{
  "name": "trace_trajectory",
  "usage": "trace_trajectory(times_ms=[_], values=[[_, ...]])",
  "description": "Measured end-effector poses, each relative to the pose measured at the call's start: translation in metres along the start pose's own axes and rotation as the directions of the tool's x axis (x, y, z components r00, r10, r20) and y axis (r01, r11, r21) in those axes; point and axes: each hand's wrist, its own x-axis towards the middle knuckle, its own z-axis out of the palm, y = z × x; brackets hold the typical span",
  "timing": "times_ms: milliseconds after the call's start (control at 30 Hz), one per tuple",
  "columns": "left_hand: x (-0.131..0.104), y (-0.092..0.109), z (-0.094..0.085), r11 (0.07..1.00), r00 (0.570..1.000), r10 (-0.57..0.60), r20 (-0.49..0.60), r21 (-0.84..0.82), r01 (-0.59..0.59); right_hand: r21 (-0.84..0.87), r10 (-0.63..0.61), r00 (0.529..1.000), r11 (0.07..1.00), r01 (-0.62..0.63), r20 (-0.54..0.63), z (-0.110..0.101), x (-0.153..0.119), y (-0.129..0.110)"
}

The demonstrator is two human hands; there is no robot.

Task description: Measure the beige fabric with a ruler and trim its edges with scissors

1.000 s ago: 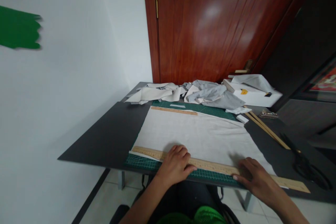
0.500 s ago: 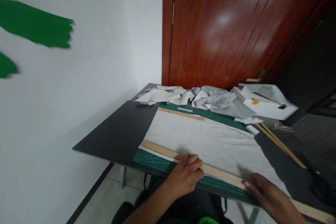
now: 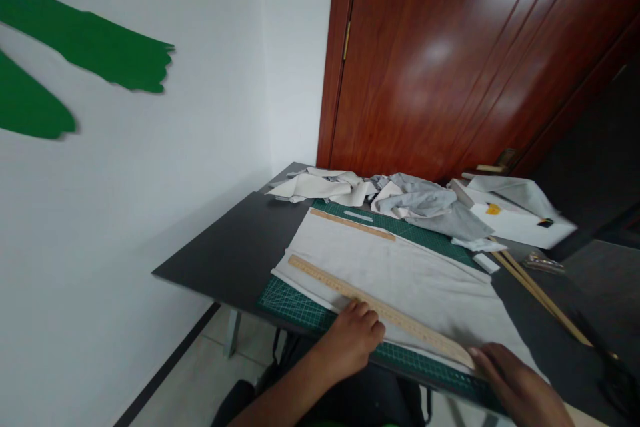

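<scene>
A white cloth [image 3: 430, 287] lies spread over a green cutting mat [image 3: 287, 299], its near edge slightly folded. Across the front part of the cloth lies a long wooden ruler [image 3: 320, 275] at a slant. My left hand [image 3: 353, 337] is closed at the cloth's near edge. Its curled fingers meet the ruler's near side, and what they hold underneath is hidden. My right hand [image 3: 515, 377] grips the ruler farther right, with the thumb on top. A shorter wooden ruler [image 3: 353, 223] lies along the cloth's far edge.
Crumpled grey and white cloth pieces [image 3: 425, 203] are heaped at the table's back. A white box [image 3: 523, 223] stands back right, beside thin wooden sticks [image 3: 543, 297] and a small clear packet [image 3: 544, 263]. Dark scissors [image 3: 617, 373] lie at the right. The black table [image 3: 220, 250] meets a wall.
The long ruler has moved away from the cloth's near edge, farther onto the cloth. My left hand now sits beside the ruler's near side rather than over it. The view has shifted slightly.
</scene>
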Motion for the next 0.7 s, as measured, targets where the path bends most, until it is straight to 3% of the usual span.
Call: trace_trajectory(times_ms=[300, 400, 533, 633, 700], values=[[-0.028, -0.035, -0.029, 0.943, 0.989, -0.054, 0.140, -0.319, 0.097, -0.155, 0.027, 0.991, 0.987, -0.048, -0.132, 0.010, -0.002, -0.002], [-0.039, -0.046, -0.042, 0.908, 0.962, -0.195, 0.192, -0.335, 0.250, -0.217, 0.024, 0.985, 0.974, -0.061, -0.170, 0.014, -0.001, -0.010], [-0.043, -0.053, -0.053, 0.837, 0.874, -0.408, 0.265, -0.273, 0.474, -0.315, 0.019, 0.978, 0.945, -0.086, -0.210, 0.022, 0.000, -0.021], [-0.033, -0.041, -0.047, 0.801, 0.819, -0.539, 0.196, -0.182, 0.571, -0.364, 0.006, 0.981, 0.928, -0.078, -0.195, 0.028, 0.002, -0.031], [-0.025, -0.028, -0.035, 0.826, 0.840, -0.536, 0.086, -0.152, 0.543, -0.395, 0.019, 0.979, 0.913, -0.101, -0.205, 0.029, 0.005, -0.035]])
